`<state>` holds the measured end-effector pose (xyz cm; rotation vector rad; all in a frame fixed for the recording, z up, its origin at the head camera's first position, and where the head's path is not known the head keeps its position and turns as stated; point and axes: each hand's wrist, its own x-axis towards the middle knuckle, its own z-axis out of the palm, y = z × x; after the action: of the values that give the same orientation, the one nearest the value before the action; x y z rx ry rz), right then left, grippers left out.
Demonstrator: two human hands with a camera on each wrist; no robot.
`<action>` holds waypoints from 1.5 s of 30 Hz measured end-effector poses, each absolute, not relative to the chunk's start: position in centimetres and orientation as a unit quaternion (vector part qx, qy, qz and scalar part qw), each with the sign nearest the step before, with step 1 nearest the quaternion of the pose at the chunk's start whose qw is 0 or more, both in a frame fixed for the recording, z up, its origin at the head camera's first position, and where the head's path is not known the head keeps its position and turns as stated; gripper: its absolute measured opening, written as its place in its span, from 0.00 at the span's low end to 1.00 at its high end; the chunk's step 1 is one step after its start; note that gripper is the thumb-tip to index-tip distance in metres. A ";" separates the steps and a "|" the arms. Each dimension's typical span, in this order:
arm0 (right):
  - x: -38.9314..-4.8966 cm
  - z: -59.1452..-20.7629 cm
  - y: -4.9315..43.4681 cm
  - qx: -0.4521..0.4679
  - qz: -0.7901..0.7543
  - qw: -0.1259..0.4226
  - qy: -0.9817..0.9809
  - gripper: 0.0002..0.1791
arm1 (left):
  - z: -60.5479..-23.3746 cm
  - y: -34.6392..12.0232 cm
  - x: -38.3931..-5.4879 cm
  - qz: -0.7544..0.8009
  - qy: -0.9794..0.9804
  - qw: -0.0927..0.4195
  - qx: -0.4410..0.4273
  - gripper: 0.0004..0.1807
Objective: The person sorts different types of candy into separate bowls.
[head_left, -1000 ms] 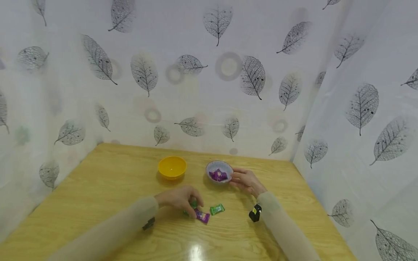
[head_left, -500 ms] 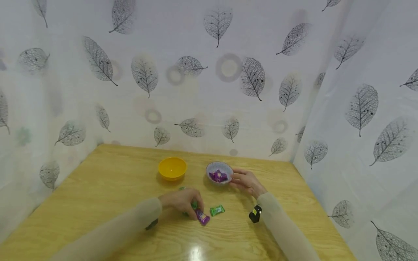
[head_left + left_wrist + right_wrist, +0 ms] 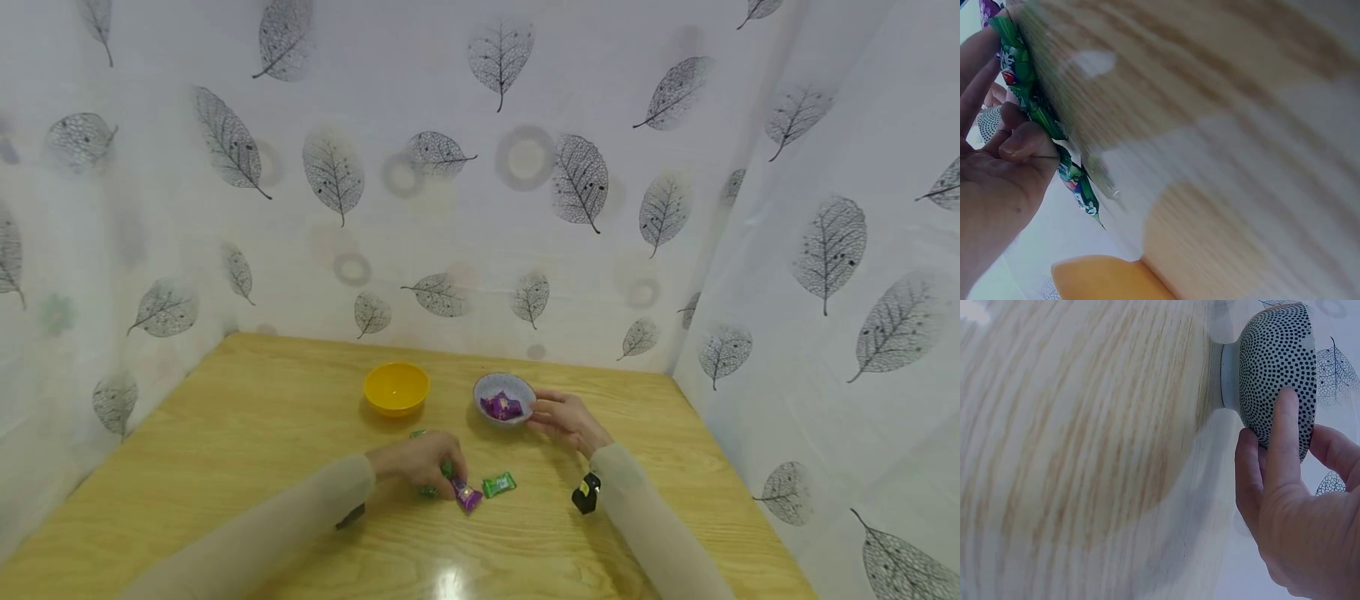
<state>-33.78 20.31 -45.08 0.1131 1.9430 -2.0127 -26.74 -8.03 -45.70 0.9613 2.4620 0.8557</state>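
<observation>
My left hand [image 3: 422,460] pinches a purple-wrapped candy [image 3: 468,497] between thumb and fingertips, at the table surface. Green-wrapped candies [image 3: 1019,69] lie beneath and beside that hand, partly hidden by it in the head view. Another green candy [image 3: 499,484] lies just right of the purple one. With its thumb and fingers spread about the side, my right hand [image 3: 568,419] holds a small bowl [image 3: 1279,356], white with black dots outside, standing upright on the table. Several purple candies [image 3: 501,406] sit inside this bowl.
A yellow bowl [image 3: 397,390] stands left of the dotted bowl, beyond the left hand. The wooden table [image 3: 270,392] meets leaf-patterned curtains [image 3: 450,242] at its back and right side. A black wrist device [image 3: 586,492] is on the right sleeve.
My left hand has shifted slightly right and its fingers have closed on the purple candy, which has turned a little. A green candy behind that hand has come into sight. The right hand stays put.
</observation>
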 end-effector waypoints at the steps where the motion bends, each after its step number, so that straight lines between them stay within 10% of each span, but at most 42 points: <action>1: -33.8 -45.1 20.3 0.037 -0.709 0.171 0.683 0.28 | -45.6 -8.0 -26.7 0.302 0.873 0.180 0.337 0.10; 45: -33.6 -44.8 20.1 0.045 -0.707 0.174 0.684 0.28 | -45.4 -8.3 -29.0 0.442 0.856 0.061 0.261 0.08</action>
<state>-33.62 20.15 -44.76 0.1287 1.9402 -2.0032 -29.05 -8.32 -45.42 0.7912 2.5904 1.3364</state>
